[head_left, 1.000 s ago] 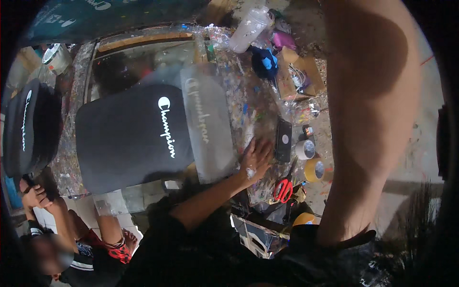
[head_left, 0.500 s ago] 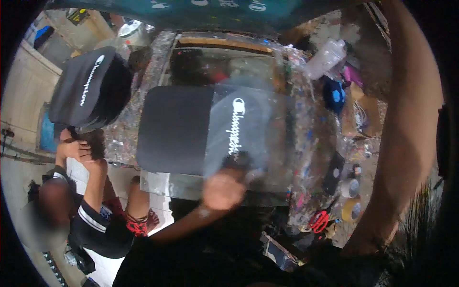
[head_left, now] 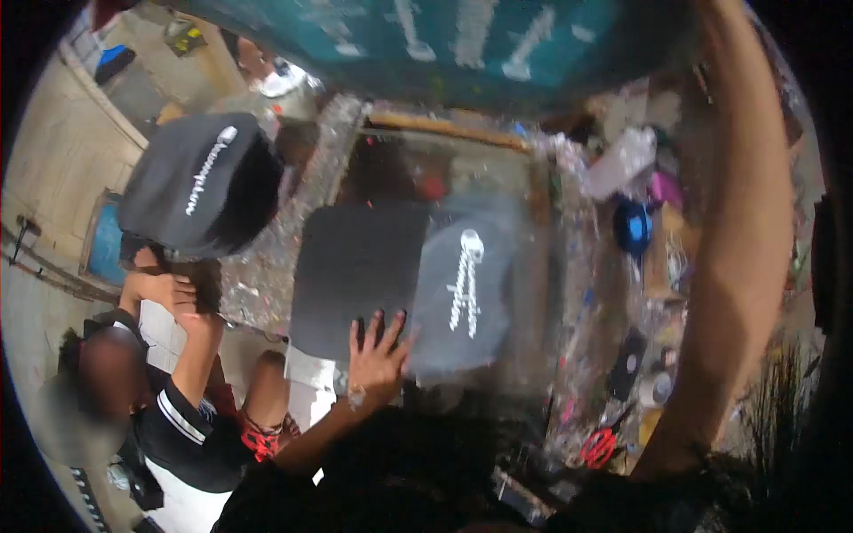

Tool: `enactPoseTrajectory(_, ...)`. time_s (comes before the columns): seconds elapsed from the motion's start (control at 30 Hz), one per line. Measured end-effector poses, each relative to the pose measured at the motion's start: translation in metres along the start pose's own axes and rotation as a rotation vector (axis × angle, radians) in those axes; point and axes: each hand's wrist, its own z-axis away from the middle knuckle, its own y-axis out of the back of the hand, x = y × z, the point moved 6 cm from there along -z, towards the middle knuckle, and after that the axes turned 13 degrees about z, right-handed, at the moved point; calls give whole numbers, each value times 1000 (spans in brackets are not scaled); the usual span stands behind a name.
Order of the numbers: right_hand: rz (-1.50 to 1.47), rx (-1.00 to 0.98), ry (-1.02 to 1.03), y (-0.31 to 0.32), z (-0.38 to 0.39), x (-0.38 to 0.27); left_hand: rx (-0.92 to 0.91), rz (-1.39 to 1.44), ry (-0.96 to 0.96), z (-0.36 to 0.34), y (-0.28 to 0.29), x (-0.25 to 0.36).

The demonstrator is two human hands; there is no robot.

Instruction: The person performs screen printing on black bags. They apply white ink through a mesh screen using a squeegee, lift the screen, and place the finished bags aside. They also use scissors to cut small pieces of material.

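Observation:
My left hand (head_left: 378,360), fingers spread, lies over the near edge of a flat black fabric piece (head_left: 355,275). The right part of that fabric is a greyer panel (head_left: 462,293) carrying a white printed script. The fabric lies on a dark, glass-like worktop. My right arm (head_left: 742,222) stretches up along the right side; its hand is out of view. A teal framed panel (head_left: 426,44) with pale marks, like a printing screen, stands tilted up beyond the fabric. I cannot see whether my right hand touches it.
At the left, black printed fabric (head_left: 200,182) rests on a stand, beside a seated person's joined hands (head_left: 169,293). The stained bench holds a translucent bottle (head_left: 622,164), a blue round item (head_left: 633,226), red-handled scissors (head_left: 599,447) and a tape roll (head_left: 657,388).
My left hand has moved left from the printed panel to the fabric's near edge, its fingers now spread. More of the teal panel shows at the top. The whole view has shifted.

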Motion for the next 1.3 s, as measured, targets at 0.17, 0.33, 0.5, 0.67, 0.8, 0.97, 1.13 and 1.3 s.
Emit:
enactPoseTrajectory(0.17,332,175,9,-11,53,-23,72,-201,63,8,12,-14)
enactPoseTrajectory(0.33,138,222,-248,-1,122,-71,98,39,68,-5,-30,-6)
enactPoseTrajectory(0.5,146,172,-275,-7,155,-86,78,-37,73,-6,-29,-15)
enactPoseTrajectory(0.67,164,251,-224,-10,173,-94,85,24,34,-7,-22,-14)
enactPoseTrajectory(0.8,160,383,-122,-13,173,-95,62,-29,49,-10,-13,-12)
enactPoseTrajectory(0.97,147,476,-166,-13,158,-81,110,-7,25,-13,-13,-16)
enactPoseTrajectory(1.13,43,265,-91,-17,69,-24,36,31,54,-6,-6,-17)
enactPoseTrajectory(1.3,286,57,-10,6,12,-2,-51,-7,96,-19,-4,-5)
